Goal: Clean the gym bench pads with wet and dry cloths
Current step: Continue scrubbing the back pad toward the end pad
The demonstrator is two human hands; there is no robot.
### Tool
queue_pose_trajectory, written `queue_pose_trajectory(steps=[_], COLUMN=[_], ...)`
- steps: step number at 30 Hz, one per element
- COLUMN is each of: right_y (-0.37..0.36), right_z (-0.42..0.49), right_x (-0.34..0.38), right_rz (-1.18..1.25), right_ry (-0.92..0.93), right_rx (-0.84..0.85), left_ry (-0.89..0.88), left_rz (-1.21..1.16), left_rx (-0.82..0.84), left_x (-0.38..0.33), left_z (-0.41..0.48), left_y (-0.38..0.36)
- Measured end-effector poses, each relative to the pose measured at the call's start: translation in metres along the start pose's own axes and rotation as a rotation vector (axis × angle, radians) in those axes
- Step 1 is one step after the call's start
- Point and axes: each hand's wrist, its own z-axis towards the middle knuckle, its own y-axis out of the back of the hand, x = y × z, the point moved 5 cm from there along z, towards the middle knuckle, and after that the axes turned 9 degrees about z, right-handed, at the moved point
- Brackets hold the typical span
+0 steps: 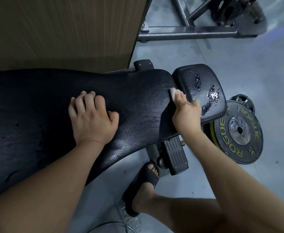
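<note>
The small white cloth (173, 92) sits right of centre in the frame, bunched up and pushed against the far edge of the long bench pad (37, 106), right at the gap where the smaller seat pad (193, 76) starts. The right hand (186, 113) has its fingers curled round the cloth in a tight pinch, so only a bit of it pokes out past the fingertips. The left hand (91, 120) holds nothing, it's planted on the long pad mid-frame with the fingers loosely bent, looks like bracing

The seat pad has shiny wet patches (211, 96) on it that aren't spread or dried off, so this looks like the wet-wipe step with the small pad only half dealt with. Can't tell whether this cloth is the wet or the dry one. Next move probably calls for sliding the cloth right over those patches with even pressure, covering the edges too

Further out: a weight plate (238, 132) on the floor at the right, a sandalled foot (148, 179) lower centre, a wooden panel (62, 31) upper left
</note>
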Motion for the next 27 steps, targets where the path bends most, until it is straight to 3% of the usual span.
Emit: queue_pose_trajectory(steps=[4,7,10,13,17,21,27], right_y=[0.005,0.011,0.01,0.006,0.0,0.007,-0.001], right_z=[-0.088,-0.086,-0.037,-0.045,-0.115,-0.089,-0.114], right_x=[0.018,0.01,-0.007,-0.007,0.01,-0.001,0.015], right_rz=[0.149,0.068,0.003,0.076,0.16,0.147,0.28], right_ry=[0.068,0.162,0.039,-0.07,-0.064,0.011,-0.157], right_rx=[-0.058,-0.039,0.041,-0.046,-0.09,-0.051,-0.135], left_ry=[-0.001,0.005,0.007,0.013,0.023,0.018,0.025], left_rz=[0.001,0.002,0.011,0.009,0.023,0.047,0.08], left_rx=[0.0,-0.003,-0.002,0.011,0.027,0.056,0.081], left_x=[0.0,-0.001,-0.001,-0.002,-0.003,-0.004,-0.006], left_z=[-0.001,-0.001,-0.002,-0.002,-0.002,-0.003,-0.003], left_y=[0.001,0.003,0.004,0.007,0.009,0.009,0.011])
